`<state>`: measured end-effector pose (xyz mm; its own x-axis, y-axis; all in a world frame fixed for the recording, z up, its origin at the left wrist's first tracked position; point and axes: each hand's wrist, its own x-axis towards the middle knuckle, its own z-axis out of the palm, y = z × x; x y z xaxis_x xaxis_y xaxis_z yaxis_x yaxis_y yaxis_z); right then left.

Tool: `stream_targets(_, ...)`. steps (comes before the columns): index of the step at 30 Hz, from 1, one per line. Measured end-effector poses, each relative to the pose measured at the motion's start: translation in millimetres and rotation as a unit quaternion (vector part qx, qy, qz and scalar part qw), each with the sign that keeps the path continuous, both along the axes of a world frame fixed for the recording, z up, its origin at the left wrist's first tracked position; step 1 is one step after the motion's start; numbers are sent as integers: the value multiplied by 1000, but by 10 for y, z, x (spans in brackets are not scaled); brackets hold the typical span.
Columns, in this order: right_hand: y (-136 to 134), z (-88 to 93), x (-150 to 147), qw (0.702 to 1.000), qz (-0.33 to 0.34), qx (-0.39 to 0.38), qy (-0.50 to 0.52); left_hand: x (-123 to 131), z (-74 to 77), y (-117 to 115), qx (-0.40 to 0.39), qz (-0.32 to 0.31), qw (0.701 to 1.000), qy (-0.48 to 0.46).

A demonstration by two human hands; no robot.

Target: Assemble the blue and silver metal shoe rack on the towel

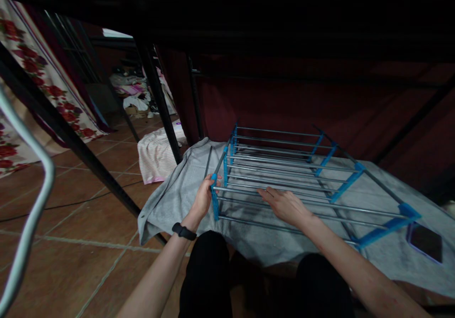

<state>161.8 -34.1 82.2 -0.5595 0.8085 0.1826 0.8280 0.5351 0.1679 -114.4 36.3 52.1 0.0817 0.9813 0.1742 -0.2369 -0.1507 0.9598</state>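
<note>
A folded drying rack (pixel 284 176) of silver metal rods and blue plastic brackets lies on a grey sheet in front of me. My left hand (pixel 204 198) is closed round the rack's near left blue bracket (pixel 214 199). A black band sits on that wrist. My right hand (pixel 284 205) lies flat on the near rods with its fingers stretched out, holding nothing.
The grey sheet (pixel 170 199) covers a low bed. A dark phone (pixel 425 242) lies on it at the right. Black metal bed posts (pixel 159 100) stand at the left. A silver tube (pixel 28 213) curves at the far left. Striped cloth (pixel 156 157) lies on the tiled floor.
</note>
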Motion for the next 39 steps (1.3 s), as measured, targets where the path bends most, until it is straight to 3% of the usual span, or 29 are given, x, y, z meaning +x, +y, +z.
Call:
stream_targets(6,76,36,17,999,-34,-11,-5,10,-10,31,9,37,999,35)
stream_targets(21,61,51,-61,998,-52,-26,11,-5,-17,41,20,61,991,120)
stream_targets(39,110,111,-116,997,-50,-50,9,-16,-43,76,4,68,990,126)
